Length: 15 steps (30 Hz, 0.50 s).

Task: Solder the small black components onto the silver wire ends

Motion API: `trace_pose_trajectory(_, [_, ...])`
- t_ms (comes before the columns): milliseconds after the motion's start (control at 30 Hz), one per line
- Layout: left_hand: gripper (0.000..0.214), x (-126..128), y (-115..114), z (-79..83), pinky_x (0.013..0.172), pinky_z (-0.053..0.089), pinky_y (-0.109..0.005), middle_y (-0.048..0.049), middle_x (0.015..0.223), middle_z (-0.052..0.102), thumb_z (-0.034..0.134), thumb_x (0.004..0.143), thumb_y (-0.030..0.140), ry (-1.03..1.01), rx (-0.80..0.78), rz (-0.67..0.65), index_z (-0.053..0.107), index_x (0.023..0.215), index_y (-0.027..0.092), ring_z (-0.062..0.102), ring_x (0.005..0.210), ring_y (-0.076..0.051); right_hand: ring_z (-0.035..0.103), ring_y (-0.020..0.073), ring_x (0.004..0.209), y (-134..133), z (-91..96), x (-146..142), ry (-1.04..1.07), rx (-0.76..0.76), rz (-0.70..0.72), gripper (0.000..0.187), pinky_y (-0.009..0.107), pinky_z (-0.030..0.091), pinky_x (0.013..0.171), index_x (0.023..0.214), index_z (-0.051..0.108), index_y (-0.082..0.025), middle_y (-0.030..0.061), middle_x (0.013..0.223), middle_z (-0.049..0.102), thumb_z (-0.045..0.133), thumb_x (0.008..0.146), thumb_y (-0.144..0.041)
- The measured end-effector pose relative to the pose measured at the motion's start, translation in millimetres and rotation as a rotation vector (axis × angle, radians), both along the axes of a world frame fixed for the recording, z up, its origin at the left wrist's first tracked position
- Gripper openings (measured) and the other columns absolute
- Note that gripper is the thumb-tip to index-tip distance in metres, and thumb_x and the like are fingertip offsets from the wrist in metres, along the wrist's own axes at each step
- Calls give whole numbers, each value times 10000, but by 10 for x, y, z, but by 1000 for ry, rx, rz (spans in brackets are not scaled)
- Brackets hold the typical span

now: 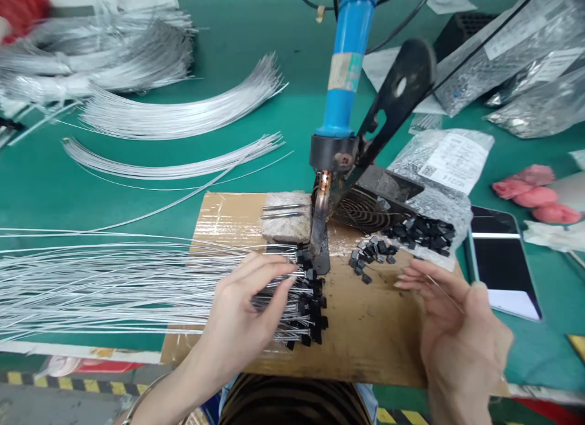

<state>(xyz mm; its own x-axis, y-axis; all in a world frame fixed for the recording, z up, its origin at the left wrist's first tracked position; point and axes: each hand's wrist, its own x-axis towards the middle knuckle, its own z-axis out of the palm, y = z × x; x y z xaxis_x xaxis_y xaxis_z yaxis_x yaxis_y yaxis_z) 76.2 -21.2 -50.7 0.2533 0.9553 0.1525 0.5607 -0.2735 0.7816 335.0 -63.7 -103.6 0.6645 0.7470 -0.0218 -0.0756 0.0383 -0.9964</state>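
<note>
My left hand reaches over a bundle of thin white cables, thumb and forefinger pinching one cable just behind its end. Small black connectors cap the cable ends in a row along the cardboard. Just beyond my left fingertips, the soldering iron, with its blue handle, hangs tip-down in a black stand arm. At the right, my right hand is half curled around a thin wire that looks like solder. Loose black connectors lie between the hands.
Behind the iron sits a dark coil holder. A stone-like block carries thin metal tools. More black connectors spill from a plastic bag. A phone lies at the right; bundles of white cable lie at the back left.
</note>
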Motion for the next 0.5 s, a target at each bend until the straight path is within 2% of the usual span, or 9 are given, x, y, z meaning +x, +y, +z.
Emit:
trace_pose_trajectory(133, [161,-72,-4,56,958,503,-380,-45,1017,824,703,938,119,41,70,-14,810,957,239,726,993,-219,710,231,785,-8,-70,22,4,-41,-5,483,401,552,747,950,795,-155,84,960,794,570,1016,-577])
trace_pose_trajectory(233, [100,-245,186,89,923,529,-390,-41,996,814,713,939,227,136,83,115,792,884,253,726,963,-237,707,228,775,-2,-72,2,0,-53,22,508,398,550,736,940,793,-157,81,934,793,551,1020,-596])
trace_pose_trajectory(333, [135,-526,658,63,914,510,-427,-72,955,762,704,932,342,318,131,323,781,924,231,685,908,-277,709,220,771,-5,-69,0,-16,-34,25,478,389,554,721,939,792,-167,71,943,797,567,1022,-580])
trace_pose_trajectory(433, [182,-795,1283,-24,950,493,-465,-111,895,702,730,898,360,428,93,440,768,899,181,670,972,-342,711,206,772,-13,-80,11,-13,-37,30,462,370,559,711,939,792,-178,60,966,802,572,1025,-575])
trace_pose_trajectory(500, [197,-897,1653,-94,979,508,-475,-111,875,712,761,893,363,477,40,458,753,862,169,668,1064,-367,713,199,765,-15,-88,14,-20,-43,32,447,360,563,709,932,798,-181,54,961,808,579,1028,-559])
